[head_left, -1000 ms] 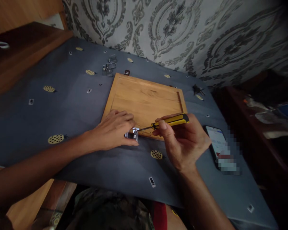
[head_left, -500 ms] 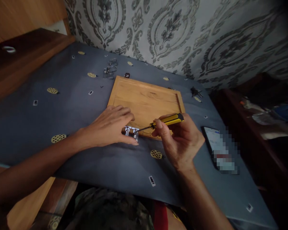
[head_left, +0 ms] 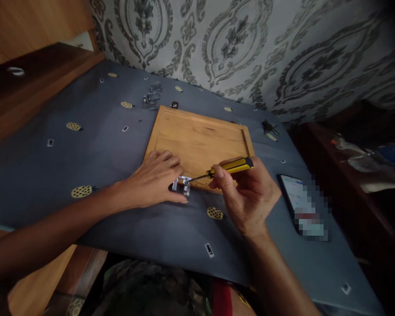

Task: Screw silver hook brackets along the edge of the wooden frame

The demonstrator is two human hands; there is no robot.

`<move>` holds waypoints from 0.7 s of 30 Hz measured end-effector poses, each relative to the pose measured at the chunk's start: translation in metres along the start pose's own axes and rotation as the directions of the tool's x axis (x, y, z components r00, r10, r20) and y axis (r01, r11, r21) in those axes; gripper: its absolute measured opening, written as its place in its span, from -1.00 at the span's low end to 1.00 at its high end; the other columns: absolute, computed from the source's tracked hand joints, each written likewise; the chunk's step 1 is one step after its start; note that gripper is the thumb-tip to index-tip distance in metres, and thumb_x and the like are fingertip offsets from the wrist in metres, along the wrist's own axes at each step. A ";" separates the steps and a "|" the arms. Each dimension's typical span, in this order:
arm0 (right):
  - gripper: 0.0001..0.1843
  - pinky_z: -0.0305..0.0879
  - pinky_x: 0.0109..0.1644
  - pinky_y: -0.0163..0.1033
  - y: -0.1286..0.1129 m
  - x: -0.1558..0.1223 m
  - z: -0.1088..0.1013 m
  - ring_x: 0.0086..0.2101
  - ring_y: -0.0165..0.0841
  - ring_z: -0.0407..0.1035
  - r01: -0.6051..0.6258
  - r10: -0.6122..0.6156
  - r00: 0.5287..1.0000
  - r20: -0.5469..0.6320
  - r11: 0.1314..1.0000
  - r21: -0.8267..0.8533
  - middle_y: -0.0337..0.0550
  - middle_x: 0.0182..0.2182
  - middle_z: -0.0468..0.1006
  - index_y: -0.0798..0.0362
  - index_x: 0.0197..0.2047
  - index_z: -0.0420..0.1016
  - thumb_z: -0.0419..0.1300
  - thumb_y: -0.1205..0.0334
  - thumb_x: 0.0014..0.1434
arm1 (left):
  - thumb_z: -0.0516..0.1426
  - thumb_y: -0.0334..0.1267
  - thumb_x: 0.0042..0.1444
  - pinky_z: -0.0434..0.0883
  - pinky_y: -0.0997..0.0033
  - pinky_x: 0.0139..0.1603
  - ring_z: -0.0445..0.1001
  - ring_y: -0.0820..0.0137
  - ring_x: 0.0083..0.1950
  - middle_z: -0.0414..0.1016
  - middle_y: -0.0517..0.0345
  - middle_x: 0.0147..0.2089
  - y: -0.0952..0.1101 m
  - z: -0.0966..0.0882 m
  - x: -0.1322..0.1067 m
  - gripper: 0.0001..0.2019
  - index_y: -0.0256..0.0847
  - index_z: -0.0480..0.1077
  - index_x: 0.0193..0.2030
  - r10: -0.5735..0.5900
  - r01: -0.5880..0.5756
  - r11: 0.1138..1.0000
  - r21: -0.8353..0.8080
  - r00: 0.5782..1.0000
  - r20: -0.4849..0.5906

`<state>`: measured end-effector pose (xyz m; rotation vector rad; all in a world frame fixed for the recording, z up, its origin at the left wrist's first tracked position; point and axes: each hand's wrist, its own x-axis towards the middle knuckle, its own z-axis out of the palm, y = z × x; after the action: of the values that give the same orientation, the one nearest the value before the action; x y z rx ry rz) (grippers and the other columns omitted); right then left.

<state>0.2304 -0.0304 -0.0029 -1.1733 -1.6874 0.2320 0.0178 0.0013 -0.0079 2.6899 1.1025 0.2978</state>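
Note:
A wooden panel (head_left: pixel 197 136) with a raised frame lies flat on the dark blue table covering. At its near left edge sits a shiny metal hinge (head_left: pixel 186 186), partly hidden by my left hand. My left hand (head_left: pixel 158 177) rests on that corner, fingers curled over the wood and thumb below, gripping around the hinge. My right hand (head_left: pixel 246 193) is closed on a yellow and black screwdriver (head_left: pixel 233 166). The screwdriver is tilted, its handle to the right, and its tip reaches the hinge. Whether the tip sits in a screw is too small to tell.
Several metal pieces (head_left: pixel 151 98) lie behind the panel to the left. A small dark object (head_left: pixel 174 105) is by its back edge. Black parts (head_left: pixel 270 127) lie at the back right. A phone (head_left: pixel 292 193) with a lit screen is at the right. A patterned wall (head_left: pixel 191 35) rises behind.
My left hand has shifted slightly, its index finger now covering more of the hinge. The screwdriver stays at the hinge, with barely any movement of my right hand.

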 end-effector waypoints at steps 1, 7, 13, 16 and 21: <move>-0.83 0.38 -0.53 -0.31 0.000 0.000 0.000 -0.57 -0.45 0.47 0.001 -0.001 1.000 0.004 1.000 0.003 -0.33 -0.49 0.56 -0.01 -0.28 0.51 0.34 0.12 0.30 | 0.35 0.16 0.14 0.28 0.11 0.13 0.37 0.08 0.11 0.50 -0.01 -0.01 0.000 0.000 0.000 -0.51 -0.27 0.53 -0.07 0.001 -0.001 1.000 0.002 1.000 -0.001; -0.86 0.42 -0.50 -0.29 0.001 -0.002 0.000 -0.54 -0.44 0.48 0.002 -0.002 1.000 0.014 1.000 0.019 -0.30 -0.43 0.58 -0.02 -0.26 0.51 0.34 0.14 0.30 | 0.33 0.17 0.17 0.28 0.11 0.12 0.38 0.10 0.09 0.51 0.00 -0.04 0.003 -0.001 0.001 -0.52 -0.24 0.56 -0.04 0.005 -0.005 1.000 -0.022 1.000 0.001; -0.87 0.44 -0.48 -0.29 0.005 -0.004 -0.001 -0.52 -0.44 0.48 -0.019 0.018 0.999 0.026 0.999 0.048 -0.30 -0.41 0.57 -0.02 -0.24 0.50 0.36 0.16 0.29 | 0.32 0.11 0.21 0.26 0.10 0.11 0.40 0.12 0.07 0.51 0.03 -0.08 0.003 0.000 0.002 -0.59 -0.19 0.60 -0.01 -0.003 0.003 0.998 -0.060 1.000 0.005; -0.86 0.43 -0.48 -0.29 0.005 -0.004 -0.001 -0.53 -0.45 0.48 -0.012 0.011 1.000 0.015 0.998 0.058 -0.32 -0.42 0.57 -0.02 -0.24 0.51 0.37 0.16 0.28 | 0.32 0.11 0.21 0.25 0.12 0.09 0.40 0.12 0.06 0.51 0.03 -0.09 0.002 0.002 0.002 -0.59 -0.20 0.60 -0.05 -0.004 0.004 0.998 -0.056 1.000 -0.005; -0.90 0.44 -0.46 -0.30 0.004 -0.004 -0.003 -0.52 -0.47 0.48 0.003 -0.003 1.000 0.010 0.998 0.065 -0.32 -0.39 0.59 -0.04 -0.25 0.55 0.39 0.20 0.26 | 0.32 0.10 0.21 0.24 0.19 0.04 0.40 0.17 0.02 0.51 0.07 -0.11 0.001 0.003 0.002 -0.61 -0.20 0.59 -0.05 0.011 -0.012 0.998 -0.055 1.000 -0.019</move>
<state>0.2354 -0.0324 -0.0063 -1.1231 -1.6778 0.2888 0.0211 0.0018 -0.0098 2.6515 1.0684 0.3502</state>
